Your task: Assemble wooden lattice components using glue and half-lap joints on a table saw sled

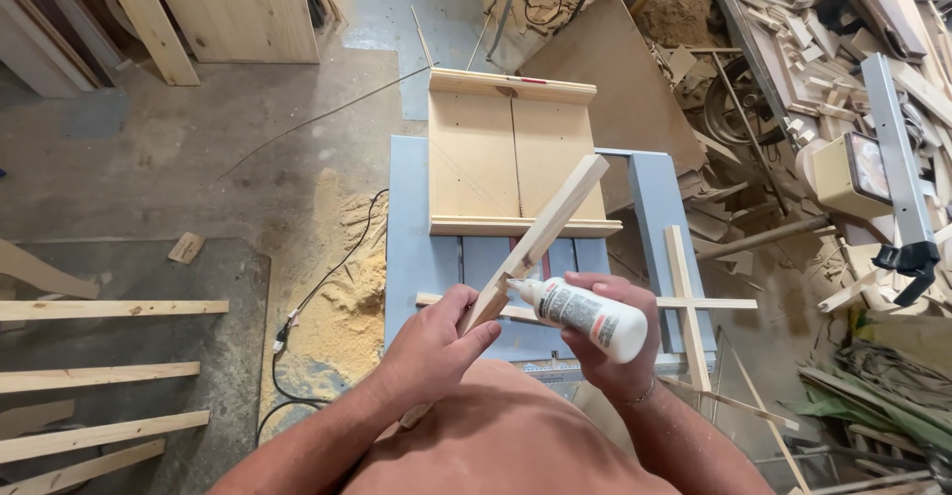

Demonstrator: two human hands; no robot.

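Note:
My left hand (433, 348) grips a long pale wooden stick (548, 227) that slants up and to the right over a grey table saw (412, 247). My right hand (615, 341) holds a white glue bottle (590, 314) on its side. The bottle's nozzle touches the stick's edge just above my left thumb. A wooden crosscut sled (476, 153) lies on the saw top beyond the stick. Thin strips forming a cross (686, 304) rest on the saw's right side, near my right hand.
Sawdust (352, 287) and a black cable (327, 277) lie on the concrete floor left of the saw. Wooden slats (99, 376) sit at lower left. A heap of offcuts (823, 68) and a metal clamp (902, 187) fill the right side. Boards (238, 9) lean at the back.

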